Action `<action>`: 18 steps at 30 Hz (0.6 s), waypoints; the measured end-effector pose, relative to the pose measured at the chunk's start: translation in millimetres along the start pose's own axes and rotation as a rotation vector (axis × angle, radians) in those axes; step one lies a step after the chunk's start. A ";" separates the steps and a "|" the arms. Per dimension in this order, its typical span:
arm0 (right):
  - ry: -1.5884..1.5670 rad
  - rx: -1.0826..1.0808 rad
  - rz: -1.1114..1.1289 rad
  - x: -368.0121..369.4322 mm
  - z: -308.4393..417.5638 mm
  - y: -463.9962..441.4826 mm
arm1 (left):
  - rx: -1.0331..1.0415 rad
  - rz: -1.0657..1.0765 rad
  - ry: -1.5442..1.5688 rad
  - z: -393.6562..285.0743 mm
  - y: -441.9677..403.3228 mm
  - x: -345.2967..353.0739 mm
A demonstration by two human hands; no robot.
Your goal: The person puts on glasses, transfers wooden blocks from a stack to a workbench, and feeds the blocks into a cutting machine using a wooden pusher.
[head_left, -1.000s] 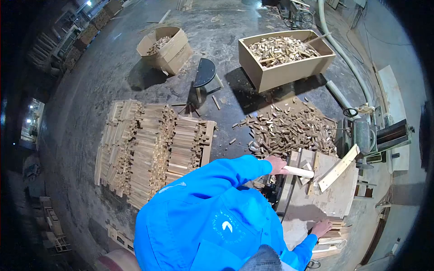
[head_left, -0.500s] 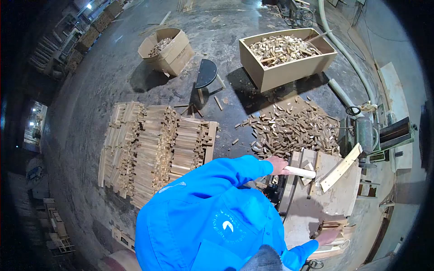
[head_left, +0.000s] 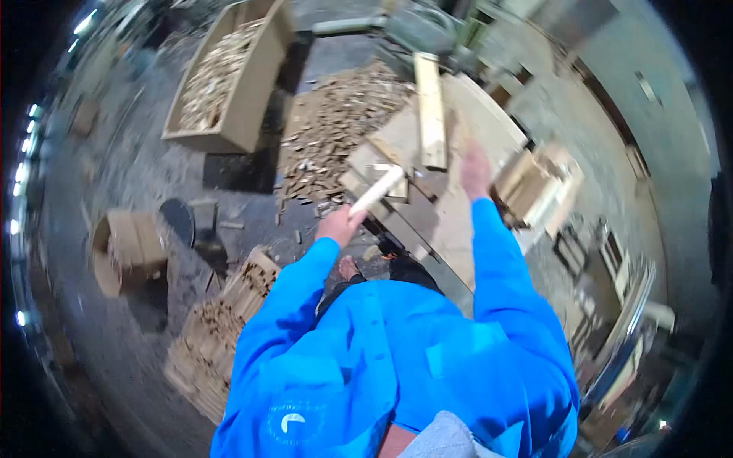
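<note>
My left hand (head_left: pixel 341 227) is closed around one end of a pale wooden strip (head_left: pixel 378 191), which points up and away over the near edge of the worktable (head_left: pixel 456 217). Above the tabletop, my right hand (head_left: pixel 476 169) reaches forward, its fingers smeared by motion; whether it holds anything is unclear. Just right of that hand lies a stack of wooden pieces (head_left: pixel 527 183). A longer pale board (head_left: pixel 431 114) lies on the table's far part, beyond the strip. Short wood bits lie beneath the strip's far end, partly hidden by it.
Small wood offcuts (head_left: pixel 343 122) are heaped beyond the table's left side. A large wooden bin (head_left: pixel 256 88) of offcuts stands farther left. On the floor are a cardboard box (head_left: pixel 137 256), a dark-topped stool (head_left: pixel 178 221) and stacked wooden slats (head_left: pixel 202 347).
My view has turned to the right. The right hand has moved from the stack of wooden pieces to the tabletop beside it. My left hand still grips the strip.
</note>
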State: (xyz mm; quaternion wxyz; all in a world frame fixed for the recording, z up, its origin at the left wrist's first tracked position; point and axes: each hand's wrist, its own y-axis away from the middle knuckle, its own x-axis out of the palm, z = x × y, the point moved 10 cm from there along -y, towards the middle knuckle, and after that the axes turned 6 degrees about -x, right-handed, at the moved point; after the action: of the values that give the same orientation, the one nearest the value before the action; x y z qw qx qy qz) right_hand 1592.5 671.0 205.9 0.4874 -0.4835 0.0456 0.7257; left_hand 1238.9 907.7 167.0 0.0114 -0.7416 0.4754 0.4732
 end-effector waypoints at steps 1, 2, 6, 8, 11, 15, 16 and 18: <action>0.003 0.077 0.029 5.2 8.1 -5.3 | 0.024 0.008 -0.003 0.0 -2.7 3.4; -0.013 0.095 0.027 6.1 18.4 -12.4 | 0.045 0.028 -0.018 -7.7 -3.1 7.4; 0.010 0.084 -0.052 18.7 25.7 -17.2 | -0.011 -0.003 -0.111 1.2 -3.4 3.7; 0.061 0.193 0.006 23.0 14.7 -10.1 | 0.006 -0.006 -0.069 1.7 -5.8 5.8; 0.077 0.296 0.048 22.7 7.9 -10.7 | 0.026 -0.036 -0.046 1.0 -5.4 4.3; 0.038 0.301 0.048 40.6 7.7 -35.7 | 0.053 -0.029 -0.072 -3.3 -5.3 3.3; 0.036 0.307 0.044 47.2 5.3 -45.6 | 0.057 -0.029 -0.077 -4.3 -5.2 2.8; 0.005 0.249 0.011 58.0 3.9 -67.8 | 0.067 -0.027 -0.088 -7.5 -7.1 2.7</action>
State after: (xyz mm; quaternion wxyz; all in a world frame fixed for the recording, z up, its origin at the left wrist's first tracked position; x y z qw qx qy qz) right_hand 1637.6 746.9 192.1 0.5395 -0.4208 0.1392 0.7159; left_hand 1249.4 906.2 166.2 0.0633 -0.7256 0.4801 0.4888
